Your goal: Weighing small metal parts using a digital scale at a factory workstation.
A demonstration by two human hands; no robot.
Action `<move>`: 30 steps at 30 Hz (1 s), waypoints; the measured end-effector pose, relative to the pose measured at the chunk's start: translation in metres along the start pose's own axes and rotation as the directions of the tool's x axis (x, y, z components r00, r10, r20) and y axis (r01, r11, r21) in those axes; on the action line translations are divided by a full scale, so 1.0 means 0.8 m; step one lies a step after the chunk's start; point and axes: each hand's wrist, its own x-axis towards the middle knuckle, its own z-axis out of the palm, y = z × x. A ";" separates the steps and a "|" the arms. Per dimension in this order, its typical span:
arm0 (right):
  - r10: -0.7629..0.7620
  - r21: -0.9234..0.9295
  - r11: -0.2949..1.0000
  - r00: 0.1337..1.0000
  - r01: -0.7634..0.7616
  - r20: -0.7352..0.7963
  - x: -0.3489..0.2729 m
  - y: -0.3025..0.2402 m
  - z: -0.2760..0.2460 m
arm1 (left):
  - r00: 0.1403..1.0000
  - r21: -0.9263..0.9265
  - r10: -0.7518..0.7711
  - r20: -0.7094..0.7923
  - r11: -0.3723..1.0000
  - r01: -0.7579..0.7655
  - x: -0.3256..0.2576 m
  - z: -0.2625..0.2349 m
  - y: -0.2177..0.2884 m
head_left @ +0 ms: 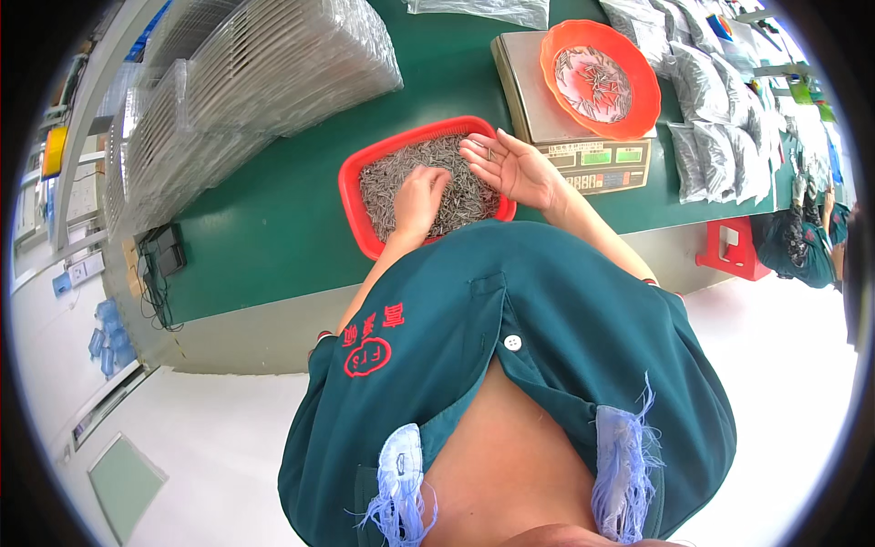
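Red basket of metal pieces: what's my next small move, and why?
Perhaps bring the right hand closer to the left hand: the right is palm up and looks empty, while the left is curled over the metal pieces in the red basket. Whether it grips any is hidden.

A long green-topped worktable (447, 82) with a pale grey-beige front panel (246, 351) spans 12 o'clock, and a glossy white floor (246, 438) shines brightly toward 4 o'clock. A squat red plastic stool (754, 260) stands at 3 o'clock, a flat pale-green rectangle (128, 488) lies at 8, translucent blue bottles (109, 337) cluster near 9, and a pale metal post (85, 137) rises near 10.
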 end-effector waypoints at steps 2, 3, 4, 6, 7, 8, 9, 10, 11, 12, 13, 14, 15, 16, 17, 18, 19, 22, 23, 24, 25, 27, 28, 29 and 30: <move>-0.004 -0.028 1.000 1.000 0.004 -0.014 0.001 0.001 0.000 | 0.991 -0.117 -0.043 -0.129 0.993 0.028 0.007 -0.008 0.015; -0.008 -0.043 0.999 0.999 0.007 -0.032 0.001 0.002 0.001 | 0.982 -0.165 0.019 -0.188 0.985 -0.050 0.009 -0.012 0.023; -0.005 -0.053 0.999 1.000 0.004 -0.024 0.001 0.004 0.001 | 0.972 -0.207 0.057 -0.230 0.973 -0.106 0.009 -0.016 0.032; -0.010 -0.077 0.997 1.000 0.008 -0.027 0.002 0.007 0.003 | 0.956 -0.253 0.136 -0.259 0.946 -0.203 0.011 -0.022 0.048; -0.002 -0.089 0.996 1.000 -0.001 -0.030 0.002 0.009 0.004 | 0.961 -0.257 0.137 -0.239 0.946 -0.199 0.012 -0.024 0.054; 0.006 -0.100 0.995 1.000 -0.008 -0.024 0.003 0.010 0.006 | 0.966 -0.260 0.139 -0.219 0.946 -0.195 0.012 -0.026 0.059; 0.012 -0.110 0.994 1.000 -0.015 -0.028 0.003 0.011 0.007 | 0.970 -0.264 0.141 -0.198 0.945 -0.192 0.012 -0.026 0.062; 0.009 -0.093 0.996 1.000 -0.010 -0.009 0.002 0.011 0.009 | 0.972 -0.371 0.118 -0.203 0.909 -0.187 0.013 -0.026 0.061; 0.004 -0.076 0.997 1.000 -0.004 0.001 0.001 0.011 0.010 | 0.970 -0.369 0.086 -0.227 0.914 -0.167 0.014 -0.024 0.058; -0.002 -0.059 0.998 1.000 0.003 0.006 0.000 0.010 0.011 | 0.967 -0.367 0.054 -0.250 0.918 -0.147 0.016 -0.023 0.052; -0.009 -0.069 0.998 1.000 0.009 0.014 -0.002 0.009 0.012 | 0.958 -0.368 0.033 -0.283 0.919 -0.140 0.018 -0.020 0.043; -0.017 -0.079 0.997 1.000 0.018 0.018 -0.003 0.008 0.013 | 0.973 -0.444 -0.048 -0.228 0.894 -0.060 0.019 -0.017 0.033; -0.023 -0.088 0.996 0.999 0.026 0.035 -0.004 0.007 0.015 | 0.981 -0.401 -0.053 -0.188 0.915 -0.027 0.019 -0.013 0.021; -0.023 -0.093 0.995 0.999 0.026 0.030 -0.005 0.005 0.016 | 0.986 -0.362 -0.053 -0.155 0.932 -0.007 0.018 -0.009 0.008; -0.022 -0.097 0.995 0.999 0.025 0.036 -0.006 0.004 0.018 | 0.991 -0.327 -0.057 -0.117 0.945 0.016 0.016 -0.005 -0.005; -0.022 -0.099 0.995 0.999 0.026 0.042 -0.008 0.003 0.019 | 0.994 -0.256 -0.111 -0.015 0.961 0.104 0.012 -0.001 -0.017; -0.026 -0.107 0.994 0.998 0.031 0.049 -0.009 0.002 0.021 | 0.999 -0.078 -0.047 0.004 0.996 0.047 0.006 0.003 -0.027; -0.040 -0.127 0.991 0.997 0.048 0.062 -0.011 0.001 0.025 | 0.990 0.241 -0.013 0.143 0.970 -0.022 -0.016 0.019 -0.040; -0.044 -0.131 0.990 0.997 0.052 0.064 -0.013 0.001 0.026 | 0.986 0.232 0.026 0.167 0.971 -0.065 -0.019 0.024 -0.040; -0.047 -0.136 0.989 0.997 0.055 0.065 -0.014 0.000 0.027 | 0.975 0.234 0.026 0.220 0.969 -0.079 -0.021 0.028 -0.039; -0.049 -0.131 0.990 0.997 0.056 0.061 -0.015 0.000 0.029 | 0.964 0.234 0.035 0.263 0.967 -0.099 -0.024 0.031 -0.037; -0.051 -0.126 0.990 0.997 0.058 0.058 -0.017 -0.001 0.032 | 0.954 0.210 0.052 0.296 0.971 -0.118 -0.025 0.034 -0.033; -0.058 -0.125 0.990 0.997 0.065 0.059 -0.017 -0.002 0.033 | 0.946 0.192 0.054 0.320 0.974 -0.121 -0.024 0.033 -0.033; -0.065 -0.123 0.990 0.996 0.072 0.060 -0.018 -0.003 0.034 | 0.942 0.173 0.070 0.330 0.976 -0.133 -0.023 0.031 -0.033; -0.072 -0.121 0.990 0.996 0.077 0.049 -0.019 -0.004 0.036 | 0.934 0.171 0.062 0.352 0.977 -0.130 -0.022 0.030 -0.034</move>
